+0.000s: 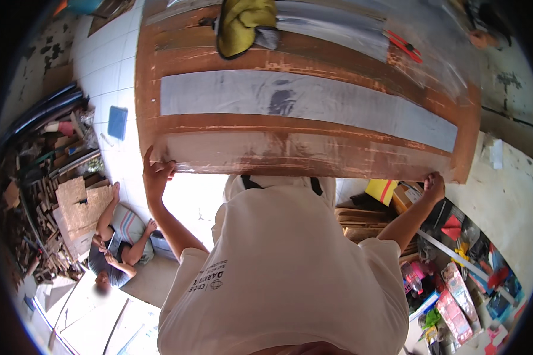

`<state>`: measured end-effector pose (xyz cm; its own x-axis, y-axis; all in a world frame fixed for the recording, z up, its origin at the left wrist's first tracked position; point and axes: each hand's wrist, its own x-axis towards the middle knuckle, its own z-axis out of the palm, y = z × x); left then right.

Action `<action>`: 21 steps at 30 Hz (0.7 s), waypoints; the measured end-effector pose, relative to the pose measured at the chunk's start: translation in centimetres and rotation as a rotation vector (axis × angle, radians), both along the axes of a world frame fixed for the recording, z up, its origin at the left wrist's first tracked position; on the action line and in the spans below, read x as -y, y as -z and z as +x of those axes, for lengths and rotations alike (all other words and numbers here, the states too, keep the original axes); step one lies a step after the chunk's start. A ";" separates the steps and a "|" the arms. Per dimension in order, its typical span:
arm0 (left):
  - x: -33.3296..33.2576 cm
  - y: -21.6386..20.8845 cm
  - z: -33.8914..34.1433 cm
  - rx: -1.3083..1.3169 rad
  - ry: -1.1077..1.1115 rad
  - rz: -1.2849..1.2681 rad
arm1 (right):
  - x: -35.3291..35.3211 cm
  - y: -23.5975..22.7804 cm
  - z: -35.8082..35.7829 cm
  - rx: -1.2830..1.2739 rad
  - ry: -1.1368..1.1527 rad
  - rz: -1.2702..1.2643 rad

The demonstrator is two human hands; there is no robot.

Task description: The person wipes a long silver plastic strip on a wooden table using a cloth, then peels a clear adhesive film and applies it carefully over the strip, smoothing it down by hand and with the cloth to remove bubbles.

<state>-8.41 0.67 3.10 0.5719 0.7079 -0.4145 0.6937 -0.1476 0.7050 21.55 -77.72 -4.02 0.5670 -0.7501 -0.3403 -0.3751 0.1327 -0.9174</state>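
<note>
Film (314, 157): clear strip along the near edge of the tabletop (147, 106).
Left hand (157, 171): fingers seem to pinch one end.
Right hand (434, 185): fingers clamp the other.
Tension: best even — parallel to the grey strip (219, 93).

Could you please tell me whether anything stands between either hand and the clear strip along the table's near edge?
Nothing visible does: the left hand and right hand are at opposite ends of the clear strip. The grey strip and red-handled tool lie farther back on the table.
</note>
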 end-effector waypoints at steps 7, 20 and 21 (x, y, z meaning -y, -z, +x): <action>0.7 -1.0 1.1 -0.104 0.013 0.103 | -0.2 -0.6 0.9 -0.060 0.044 -0.133; 0.6 -0.4 0.0 0.028 0.097 0.343 | -0.5 -0.5 0.4 0.008 0.059 -0.144; 0.3 -0.3 0.1 0.028 0.091 0.345 | -0.6 -0.5 0.3 0.033 0.065 -0.136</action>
